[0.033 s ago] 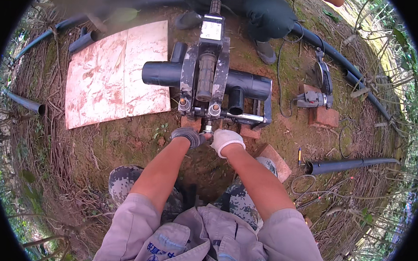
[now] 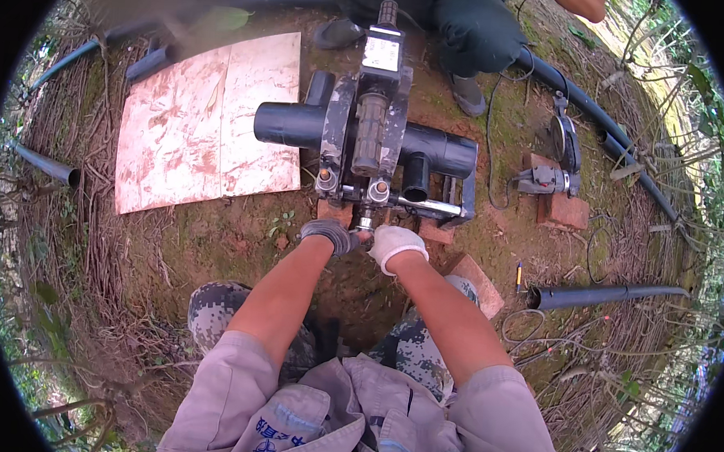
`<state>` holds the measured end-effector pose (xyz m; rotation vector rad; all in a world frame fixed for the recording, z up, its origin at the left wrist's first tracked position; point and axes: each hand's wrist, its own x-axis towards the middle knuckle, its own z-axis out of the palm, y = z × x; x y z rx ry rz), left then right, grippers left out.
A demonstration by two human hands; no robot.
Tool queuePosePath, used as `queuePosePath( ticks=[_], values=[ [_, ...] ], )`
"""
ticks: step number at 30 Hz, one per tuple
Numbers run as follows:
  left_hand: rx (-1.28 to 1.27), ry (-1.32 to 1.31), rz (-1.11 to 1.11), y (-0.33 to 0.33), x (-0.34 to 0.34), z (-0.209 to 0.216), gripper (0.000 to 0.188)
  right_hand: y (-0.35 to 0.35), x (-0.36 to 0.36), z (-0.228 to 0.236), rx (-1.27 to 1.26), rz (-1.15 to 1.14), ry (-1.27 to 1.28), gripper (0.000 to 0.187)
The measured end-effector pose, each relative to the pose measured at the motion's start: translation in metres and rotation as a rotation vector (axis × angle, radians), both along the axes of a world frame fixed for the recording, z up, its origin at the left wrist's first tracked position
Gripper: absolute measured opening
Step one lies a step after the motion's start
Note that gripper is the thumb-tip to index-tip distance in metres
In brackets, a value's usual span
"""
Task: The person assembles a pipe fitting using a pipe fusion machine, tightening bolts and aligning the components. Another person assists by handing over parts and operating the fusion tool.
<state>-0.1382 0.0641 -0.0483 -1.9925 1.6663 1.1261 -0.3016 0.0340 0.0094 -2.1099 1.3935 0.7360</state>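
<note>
My left hand (image 2: 331,235), in a dark grey glove, is closed at the near end of a pipe clamping machine (image 2: 377,83). Its fingertips meet a small shiny metal fitting (image 2: 365,224) below the clamps. Beside it, my right hand (image 2: 399,246) in a white glove is curled shut; what lies in its fingers is hidden. The machine's two scuffed dark clamp arms hold black plastic pipe tees, a left tee (image 2: 284,124) and a right tee (image 2: 446,153). A ribbed handle (image 2: 371,132) lies between the arms, and a bright steel rod (image 2: 433,205) runs low along the right side.
Bricks (image 2: 474,279) prop the machine. A stained board (image 2: 211,128) lies left. A round-plated tool (image 2: 560,142) rests on a brick (image 2: 563,210) at right, near a cut black pipe (image 2: 604,297) and a yellow marker (image 2: 519,276). Another person's dark-clothed leg (image 2: 479,27) is beyond the machine.
The view has shifted slightly, so the machine and board appear a little further right and higher. Both hands stay at the metal fitting.
</note>
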Motion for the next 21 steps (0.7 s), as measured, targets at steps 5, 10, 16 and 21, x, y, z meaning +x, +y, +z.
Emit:
queuePosePath(
  ticks=[5,10,16,21],
  values=[
    [0.022,0.073,0.101,-0.001,-0.001,0.014,0.093,0.004,0.004,0.010,-0.033,-0.036,0.051,0.040],
    [-0.336,-0.024,0.116,0.009,0.000,-0.006,0.094,0.007,0.009,0.001,-0.056,0.028,0.066,0.041],
    [-0.106,-0.043,0.040,0.007,0.003,0.025,0.114,0.008,0.006,-0.006,-0.098,0.079,0.116,0.044],
    [-0.034,0.059,0.113,0.010,0.003,0.030,0.095,0.010,0.012,0.005,-0.096,0.086,0.132,0.044]
  ],
)
